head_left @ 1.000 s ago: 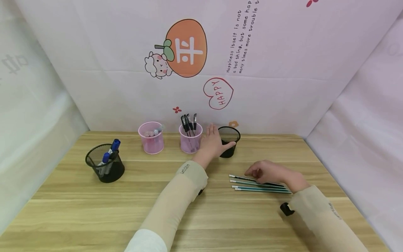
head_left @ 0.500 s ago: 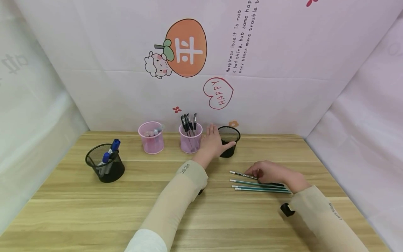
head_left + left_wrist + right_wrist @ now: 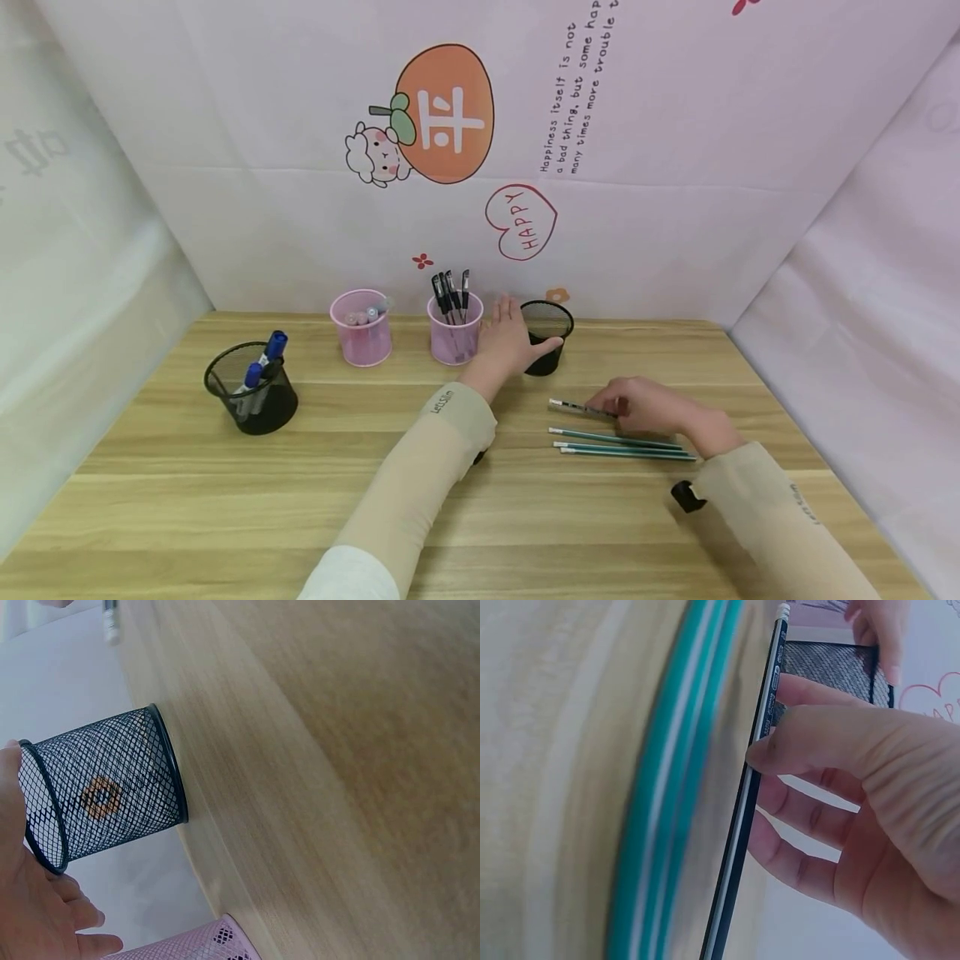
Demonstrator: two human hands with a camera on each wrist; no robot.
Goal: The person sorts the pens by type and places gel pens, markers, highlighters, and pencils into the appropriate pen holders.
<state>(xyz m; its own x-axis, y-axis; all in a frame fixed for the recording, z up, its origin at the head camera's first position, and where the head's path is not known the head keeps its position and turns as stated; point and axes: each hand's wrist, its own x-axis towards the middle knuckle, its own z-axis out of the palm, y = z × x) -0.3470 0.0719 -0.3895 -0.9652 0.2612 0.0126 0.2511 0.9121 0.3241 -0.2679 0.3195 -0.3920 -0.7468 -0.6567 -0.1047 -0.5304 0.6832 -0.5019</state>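
Note:
My right hand [image 3: 651,406] pinches a black pencil [image 3: 744,795] between thumb and fingers, its white eraser end pointing left toward the cups. In the right wrist view the pencil is raised off the table. Several teal pencils [image 3: 618,442] lie side by side on the wood just below that hand. My left hand [image 3: 507,340] is at a black mesh cup [image 3: 112,787], fingers fairly straight and spread, thumb at the rim. Nothing shows inside this cup, which stands upright at the back of the table [image 3: 487,533].
Left of my left hand stands a pink cup [image 3: 442,343] of black pens [image 3: 442,292]. Another pink cup [image 3: 363,343] with pale-capped pens is farther left. A black mesh holder [image 3: 266,408] with blue-capped markers [image 3: 252,375] sits at far left. A printed cloth [image 3: 637,250] hangs behind.
My right hand has lifted the black pencil away from the teal ones, its eraser end rising and shifting back toward the cups. My left hand stays at the black mesh cup.

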